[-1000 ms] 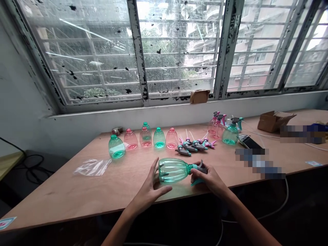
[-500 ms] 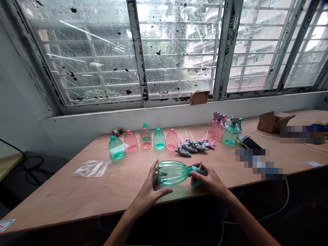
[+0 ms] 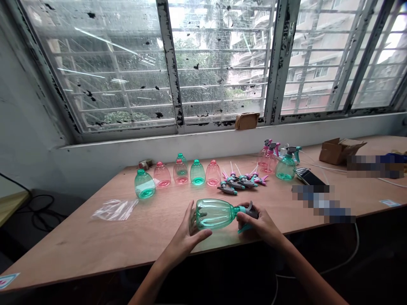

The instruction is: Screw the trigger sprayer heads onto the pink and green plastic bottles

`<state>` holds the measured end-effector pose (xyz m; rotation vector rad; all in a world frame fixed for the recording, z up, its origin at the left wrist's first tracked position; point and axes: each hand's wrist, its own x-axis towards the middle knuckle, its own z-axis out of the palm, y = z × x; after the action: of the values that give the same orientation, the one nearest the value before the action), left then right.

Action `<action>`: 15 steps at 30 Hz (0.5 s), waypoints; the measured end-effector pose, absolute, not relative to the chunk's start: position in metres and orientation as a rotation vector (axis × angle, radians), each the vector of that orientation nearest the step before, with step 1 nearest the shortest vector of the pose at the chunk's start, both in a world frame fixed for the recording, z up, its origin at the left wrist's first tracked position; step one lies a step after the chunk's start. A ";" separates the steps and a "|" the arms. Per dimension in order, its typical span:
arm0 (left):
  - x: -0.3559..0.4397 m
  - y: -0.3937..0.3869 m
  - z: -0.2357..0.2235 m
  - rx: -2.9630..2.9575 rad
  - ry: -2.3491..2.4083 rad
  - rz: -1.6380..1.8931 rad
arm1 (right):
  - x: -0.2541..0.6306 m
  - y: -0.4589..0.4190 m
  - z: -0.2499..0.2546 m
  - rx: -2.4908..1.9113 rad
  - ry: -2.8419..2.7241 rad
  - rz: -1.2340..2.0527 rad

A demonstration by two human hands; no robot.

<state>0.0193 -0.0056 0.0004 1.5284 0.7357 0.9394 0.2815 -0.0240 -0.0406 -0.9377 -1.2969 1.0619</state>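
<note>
A clear green spray bottle lies on its side in the air above the table's front edge, its base to the left and its neck to the right. My left hand cups the base, with fingers partly hidden behind the plastic and the thumb below. Around the grey and teal trigger sprayer at the neck, my right hand is closed. Whether the sprayer is fully seated on the neck cannot be told. Farther back stand open green bottles and pink bottles, beside a pile of loose trigger sprayers.
Finished-looking pink spray bottles and a green one stand back right, near a phone. A plastic bag lies left. A cardboard box and a white cable are on the far right. The window wall bounds the back.
Both hands keep their hold on the spray bottle, which has shifted only slightly. The left thumb has moved a little closer to the bottle. Everything on the table stays put.
</note>
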 end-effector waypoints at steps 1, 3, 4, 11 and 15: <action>0.019 -0.005 0.002 1.539 0.745 0.945 | 0.282 -0.024 -0.040 -0.948 -1.305 1.062; 0.020 -0.004 0.003 1.571 0.739 0.934 | 0.282 -0.024 -0.041 -0.958 -1.314 1.068; 0.019 -0.004 0.003 1.579 0.719 0.926 | 0.282 -0.024 -0.041 -0.952 -1.311 1.072; 0.018 -0.007 -0.003 1.560 0.669 0.938 | 0.281 -0.023 -0.041 -0.912 -1.300 1.079; 0.018 -0.007 0.004 1.564 0.758 0.951 | 0.281 -0.025 -0.038 -0.922 -1.355 1.110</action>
<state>0.0180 -0.0071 0.0041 1.5638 0.7579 0.9513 0.2808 -0.0247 -0.0383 -0.9221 -1.3549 1.1097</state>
